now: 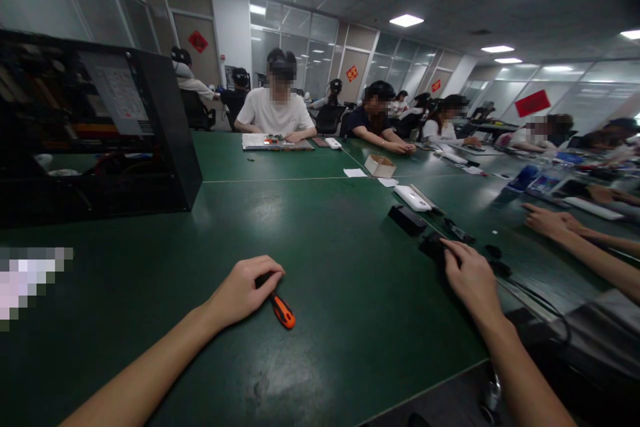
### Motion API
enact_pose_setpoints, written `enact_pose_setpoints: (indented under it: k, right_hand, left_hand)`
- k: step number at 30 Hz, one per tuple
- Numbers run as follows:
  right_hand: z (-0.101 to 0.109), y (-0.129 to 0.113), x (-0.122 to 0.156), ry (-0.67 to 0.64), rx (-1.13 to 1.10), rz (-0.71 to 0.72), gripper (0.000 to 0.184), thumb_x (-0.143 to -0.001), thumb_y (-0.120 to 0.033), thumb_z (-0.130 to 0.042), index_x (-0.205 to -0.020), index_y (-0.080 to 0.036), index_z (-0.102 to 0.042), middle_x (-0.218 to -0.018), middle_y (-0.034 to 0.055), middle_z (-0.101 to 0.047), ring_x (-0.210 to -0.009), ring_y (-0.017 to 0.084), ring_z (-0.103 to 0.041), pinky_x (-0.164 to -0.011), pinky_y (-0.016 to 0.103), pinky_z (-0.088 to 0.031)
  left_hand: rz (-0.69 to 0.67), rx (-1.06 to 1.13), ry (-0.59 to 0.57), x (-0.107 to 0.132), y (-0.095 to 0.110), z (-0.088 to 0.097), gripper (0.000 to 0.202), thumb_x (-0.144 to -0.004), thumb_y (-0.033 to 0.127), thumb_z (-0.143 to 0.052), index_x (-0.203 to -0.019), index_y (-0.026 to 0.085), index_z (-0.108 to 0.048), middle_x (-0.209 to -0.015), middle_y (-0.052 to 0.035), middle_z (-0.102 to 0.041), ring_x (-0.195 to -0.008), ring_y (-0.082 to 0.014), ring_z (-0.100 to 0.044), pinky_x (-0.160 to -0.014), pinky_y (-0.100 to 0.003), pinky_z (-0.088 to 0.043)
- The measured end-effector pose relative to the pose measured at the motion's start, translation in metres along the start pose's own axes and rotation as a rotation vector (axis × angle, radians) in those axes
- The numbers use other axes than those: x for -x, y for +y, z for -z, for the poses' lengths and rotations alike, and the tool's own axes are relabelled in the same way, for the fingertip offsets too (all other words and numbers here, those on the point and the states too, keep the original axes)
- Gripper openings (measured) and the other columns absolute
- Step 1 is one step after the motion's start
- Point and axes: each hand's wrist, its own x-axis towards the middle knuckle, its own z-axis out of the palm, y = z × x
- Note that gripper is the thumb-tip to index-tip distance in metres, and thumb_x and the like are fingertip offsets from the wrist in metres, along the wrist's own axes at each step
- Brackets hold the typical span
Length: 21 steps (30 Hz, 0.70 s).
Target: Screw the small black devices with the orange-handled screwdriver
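My left hand (245, 290) rests on the green table (320, 247), its fingers curled around the handle of a small orange and black screwdriver (281, 310) that lies flat on the surface. My right hand (470, 277) reaches to the right part of the table, its fingers bent over a small black device (433, 245); whether it grips the device or only touches it is unclear. Small black parts (495, 260) and a black cable (540, 303) lie just beside that hand.
An open black computer case (95, 127) stands at the left. A black box (407, 219), a white device (413, 198) and a small cardboard box (380, 165) lie ahead on the right. Another person's hand (547, 221) rests at the right. Several people sit at the far side.
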Motion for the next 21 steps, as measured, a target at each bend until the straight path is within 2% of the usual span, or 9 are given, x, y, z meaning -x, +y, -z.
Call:
enact_pose_setpoints:
  k: [6, 15, 21]
  right_hand:
    - [0.0041, -0.0033, 0.0005, -0.010, 0.094, -0.009, 0.047, -0.099, -0.038, -0.036, -0.123, -0.018, -0.070, -0.126, 0.0119, -0.069, -0.107, 0.033, -0.064, -0.086, 0.045, -0.052]
    - [0.0051, -0.0048, -0.0008, 0.010, 0.130, 0.081, 0.046, -0.098, -0.034, -0.037, -0.122, -0.016, -0.072, -0.125, 0.0121, -0.069, -0.105, 0.032, -0.065, -0.088, 0.045, -0.053]
    - [0.0099, -0.0081, 0.0009, -0.023, 0.165, 0.061, 0.042, -0.098, -0.033, -0.040, -0.121, -0.020, -0.073, -0.128, 0.0080, -0.069, -0.106, 0.029, -0.068, -0.085, 0.041, -0.055]
  left_hand:
    - [-0.004, 0.003, -0.002, 0.0004, 0.0006, 0.0006, 0.017, -0.099, 0.023, -0.055, -0.096, 0.019, -0.071, -0.094, -0.0038, -0.073, -0.086, -0.0166, -0.068, -0.081, -0.027, -0.051]
    - [-0.016, 0.009, -0.014, -0.0003, 0.0025, 0.0020, 0.018, -0.099, 0.022, -0.054, -0.097, 0.019, -0.071, -0.095, -0.0047, -0.073, -0.087, -0.0172, -0.069, -0.081, -0.028, -0.052]
    - [-0.025, -0.007, -0.002, 0.0007, 0.0019, 0.0005, 0.017, -0.099, 0.022, -0.054, -0.096, 0.019, -0.071, -0.094, -0.0043, -0.073, -0.087, -0.0171, -0.069, -0.082, -0.028, -0.052]
